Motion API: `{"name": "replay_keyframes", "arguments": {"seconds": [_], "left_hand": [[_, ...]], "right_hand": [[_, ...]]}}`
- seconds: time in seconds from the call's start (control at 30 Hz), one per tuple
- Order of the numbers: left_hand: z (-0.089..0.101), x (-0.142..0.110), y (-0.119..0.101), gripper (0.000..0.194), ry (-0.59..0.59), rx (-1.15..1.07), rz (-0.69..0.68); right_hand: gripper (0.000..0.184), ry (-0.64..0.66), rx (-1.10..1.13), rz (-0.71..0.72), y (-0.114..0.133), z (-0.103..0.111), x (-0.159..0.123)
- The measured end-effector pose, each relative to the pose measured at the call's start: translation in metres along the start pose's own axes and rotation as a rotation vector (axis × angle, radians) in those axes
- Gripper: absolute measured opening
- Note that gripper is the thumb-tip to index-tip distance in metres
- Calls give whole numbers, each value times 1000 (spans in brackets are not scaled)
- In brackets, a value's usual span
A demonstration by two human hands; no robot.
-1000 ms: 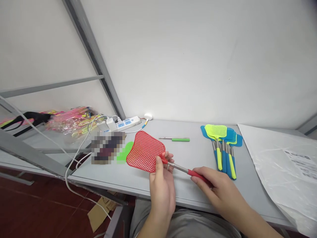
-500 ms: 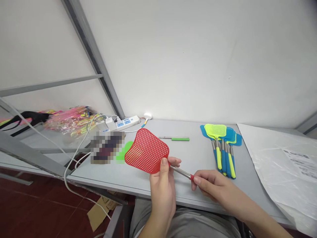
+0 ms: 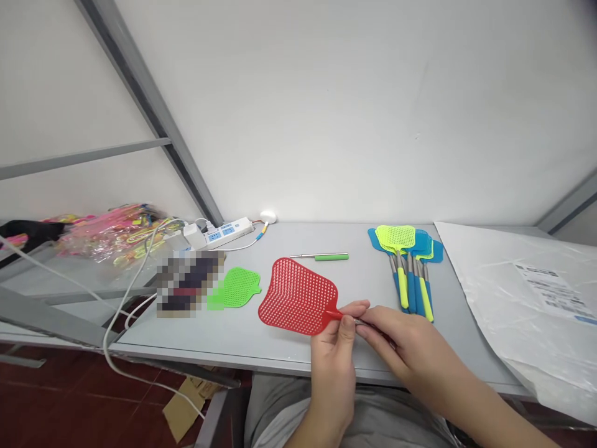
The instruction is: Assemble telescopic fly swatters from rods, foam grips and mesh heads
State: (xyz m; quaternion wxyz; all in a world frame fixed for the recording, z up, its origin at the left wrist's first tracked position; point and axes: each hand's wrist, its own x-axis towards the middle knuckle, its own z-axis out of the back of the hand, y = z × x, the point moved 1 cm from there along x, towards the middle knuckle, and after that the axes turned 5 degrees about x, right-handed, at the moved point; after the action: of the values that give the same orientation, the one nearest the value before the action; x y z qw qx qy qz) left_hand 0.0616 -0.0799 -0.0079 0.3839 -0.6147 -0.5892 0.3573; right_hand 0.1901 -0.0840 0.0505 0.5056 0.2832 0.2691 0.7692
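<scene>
A red fly swatter (image 3: 301,295) with a mesh head is held in front of me, its head pointing left. My left hand (image 3: 336,358) pinches its neck between thumb and fingers. Close beside it, my right hand (image 3: 401,339) grips the metal rod; the rest of the handle is mostly hidden under the fingers. On the table behind lies a green handle (image 3: 331,256) with a thin metal rod. Left of the red head rests a loose green swatter head (image 3: 240,286), touching nothing I hold.
Blue and yellow fly swatters (image 3: 410,274) lie stacked at the right, near a white plastic bag (image 3: 522,298). A power strip (image 3: 228,233) with cables stands at the back left, beside a blurred-out object (image 3: 189,283). Plastic-wrapped items (image 3: 121,233) fill the far left beyond a metal frame (image 3: 158,118).
My right hand has slid up the rod to my left hand, covering the metal that showed before. The swatter sits further right in view, and the green head is now fully uncovered.
</scene>
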Motion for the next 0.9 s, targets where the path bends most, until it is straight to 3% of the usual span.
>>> {"name": "replay_keyframes", "arguments": {"seconds": [0.2, 0.37, 0.47, 0.73, 0.83, 0.9], "left_hand": [[4, 1, -2, 29, -83, 3, -84], [8, 5, -22, 24, -218, -97, -136], [19, 11, -45, 21, -301, -179, -234], [70, 29, -107, 22, -487, -312, -410], [75, 31, -113, 24, -497, -306, -499], [71, 29, -105, 27, -509, -294, -488]], "right_hand": [[27, 28, -138, 46, 1, -5, 3], [30, 23, -222, 71, 4, -1, 2], [30, 31, -228, 76, 2, 7, -1], [28, 100, -237, 59, 4, 24, -6], [28, 100, -257, 62, 6, 26, -10], [26, 86, -275, 62, 6, 26, -12]]}}
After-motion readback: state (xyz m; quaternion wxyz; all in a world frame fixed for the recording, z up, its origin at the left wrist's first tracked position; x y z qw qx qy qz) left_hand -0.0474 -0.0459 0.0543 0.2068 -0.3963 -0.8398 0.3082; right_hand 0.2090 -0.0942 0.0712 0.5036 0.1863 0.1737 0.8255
